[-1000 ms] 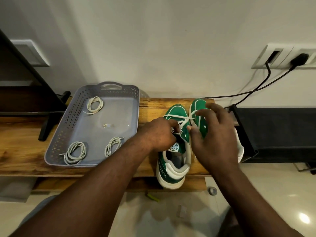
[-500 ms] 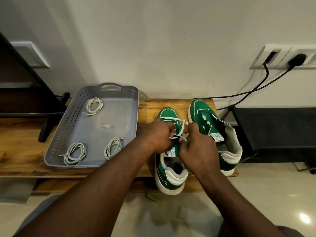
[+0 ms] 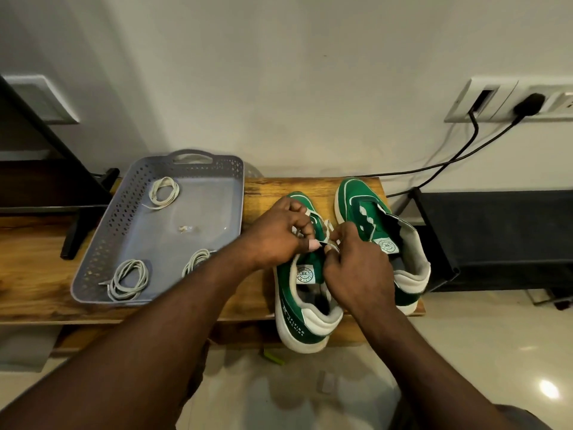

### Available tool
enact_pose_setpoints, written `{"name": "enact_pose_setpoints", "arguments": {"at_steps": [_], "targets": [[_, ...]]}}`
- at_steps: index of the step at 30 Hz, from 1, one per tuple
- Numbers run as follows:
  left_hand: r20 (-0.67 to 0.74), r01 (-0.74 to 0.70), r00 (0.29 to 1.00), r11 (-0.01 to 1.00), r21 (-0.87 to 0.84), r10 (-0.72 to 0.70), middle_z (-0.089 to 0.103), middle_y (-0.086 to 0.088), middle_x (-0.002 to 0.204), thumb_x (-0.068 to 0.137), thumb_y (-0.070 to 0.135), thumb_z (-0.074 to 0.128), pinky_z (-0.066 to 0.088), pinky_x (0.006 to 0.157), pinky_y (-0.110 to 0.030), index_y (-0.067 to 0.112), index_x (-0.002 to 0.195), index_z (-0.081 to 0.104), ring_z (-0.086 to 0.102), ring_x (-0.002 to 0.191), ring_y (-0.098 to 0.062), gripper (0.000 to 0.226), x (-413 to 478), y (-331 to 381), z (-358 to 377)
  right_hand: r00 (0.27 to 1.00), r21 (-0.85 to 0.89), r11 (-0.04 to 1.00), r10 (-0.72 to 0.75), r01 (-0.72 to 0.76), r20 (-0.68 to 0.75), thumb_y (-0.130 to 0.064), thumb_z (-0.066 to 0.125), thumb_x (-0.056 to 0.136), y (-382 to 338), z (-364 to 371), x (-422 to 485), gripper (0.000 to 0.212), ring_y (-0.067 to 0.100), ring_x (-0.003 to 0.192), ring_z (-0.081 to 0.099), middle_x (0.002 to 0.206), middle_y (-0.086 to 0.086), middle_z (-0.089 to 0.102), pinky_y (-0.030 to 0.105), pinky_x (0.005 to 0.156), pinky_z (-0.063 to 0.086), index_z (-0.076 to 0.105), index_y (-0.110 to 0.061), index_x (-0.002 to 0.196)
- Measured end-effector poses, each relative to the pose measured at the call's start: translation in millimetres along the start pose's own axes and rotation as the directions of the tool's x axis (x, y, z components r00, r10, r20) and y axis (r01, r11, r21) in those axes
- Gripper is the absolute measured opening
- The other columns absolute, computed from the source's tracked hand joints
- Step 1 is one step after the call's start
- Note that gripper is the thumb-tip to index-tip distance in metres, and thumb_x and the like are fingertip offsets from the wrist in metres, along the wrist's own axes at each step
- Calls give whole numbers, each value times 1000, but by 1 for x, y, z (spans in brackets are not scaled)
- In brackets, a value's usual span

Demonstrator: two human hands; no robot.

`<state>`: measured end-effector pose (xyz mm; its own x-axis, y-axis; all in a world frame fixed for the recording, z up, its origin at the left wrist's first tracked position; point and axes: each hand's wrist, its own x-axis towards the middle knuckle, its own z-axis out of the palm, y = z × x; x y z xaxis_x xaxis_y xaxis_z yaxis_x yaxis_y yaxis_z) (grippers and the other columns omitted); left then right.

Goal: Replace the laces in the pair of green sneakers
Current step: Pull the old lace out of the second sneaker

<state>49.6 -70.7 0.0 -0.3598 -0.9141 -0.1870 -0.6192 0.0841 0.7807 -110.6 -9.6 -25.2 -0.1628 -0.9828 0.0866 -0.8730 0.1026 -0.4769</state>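
I see a pale wall [image 3: 310,72] filling the upper half of my feed, with a long wooden bench [image 3: 37,274] running under it from nine o'clock to about three. A black cabinet [image 3: 496,231] butts against the bench end at three o'clock. A grey perforated tray [image 3: 102,240] lies on the bench at nine o'clock of the shoes, its handle toward the wall.

The pair of green sneakers stands on the right end of the bench, toes at twelve. The left sneaker [image 3: 294,321] hangs its heel over the front edge. The right sneaker [image 3: 356,200] sits just beside it at two o'clock, further back, and no lace shows in its eyelets.

Both hands meet over the left sneaker's tongue. The left hand [image 3: 276,234] comes in from eight o'clock with fingers curled, pinching a white lace [image 3: 325,226]. The right hand [image 3: 356,274] comes from five o'clock, its fingertips closed on the same lace, the two almost touching.

A socket plate [image 3: 508,100] sits on the wall at two o'clock, two black cables [image 3: 449,162] dropping from it. Three coiled laces lie in the tray: one [image 3: 163,193] at its twelve, one [image 3: 128,279] at seven, one [image 3: 198,259] at five, partly behind my left forearm.
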Motion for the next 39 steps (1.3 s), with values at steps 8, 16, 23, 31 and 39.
{"name": "enact_pose_setpoints", "arguments": {"at_steps": [8, 16, 23, 31, 39], "targets": [[-144, -134, 971, 936, 324, 189, 42, 23, 117, 90, 34, 78, 54, 83, -37, 29, 90, 74, 61, 90, -8, 6, -9, 4, 1, 999, -21, 1000, -22, 23, 50, -31, 54, 99, 0, -4, 2, 11, 25, 75, 52, 78, -3, 54, 33, 67, 40, 59, -23, 103], [-122, -96, 977, 873, 478, 174, 40, 16, 124, 95, 28, 70, 55, 77, -37, 28, 100, 73, 57, 89, -12, 6, -6, 3, 17, 998, -48, 997, -52, 54, 35, -28, 50, 103, -4, -1, -4, 15, 30, 87, 65, 95, 5, 70, 33, 66, 35, 60, -20, 111], [113, 142, 984, 989, -46, -136, 68, 9, 74, 95, 44, 73, 48, 65, -29, 24, 81, 65, 63, 71, -12, 26, -7, 5, 0, 999, -43, 999, -16, 18, 39, -29, 51, 102, 1, -4, -2, 16, 25, 74, 53, 85, 4, 64, 32, 66, 39, 61, -18, 109], [13, 78, 996, 933, 351, -88, 73, 7, 89, 99, 39, 65, 57, 81, -38, 30, 89, 72, 66, 86, -16, 15, -3, 3, 10, 999, -84, 995, -45, 47, 26, -30, 50, 104, -7, -3, -5, 19, 29, 82, 63, 94, 5, 71, 32, 66, 35, 63, -20, 112], [25, 221, 975, 975, 32, -222, 69, 4, 66, 92, 44, 73, 52, 66, -35, 17, 74, 76, 62, 65, -16, 33, -6, 13, -1, 999, -90, 996, -27, 30, 24, -28, 48, 106, -7, -4, -4, 18, 24, 80, 59, 99, 2, 70, 32, 67, 35, 59, -19, 117]]}}
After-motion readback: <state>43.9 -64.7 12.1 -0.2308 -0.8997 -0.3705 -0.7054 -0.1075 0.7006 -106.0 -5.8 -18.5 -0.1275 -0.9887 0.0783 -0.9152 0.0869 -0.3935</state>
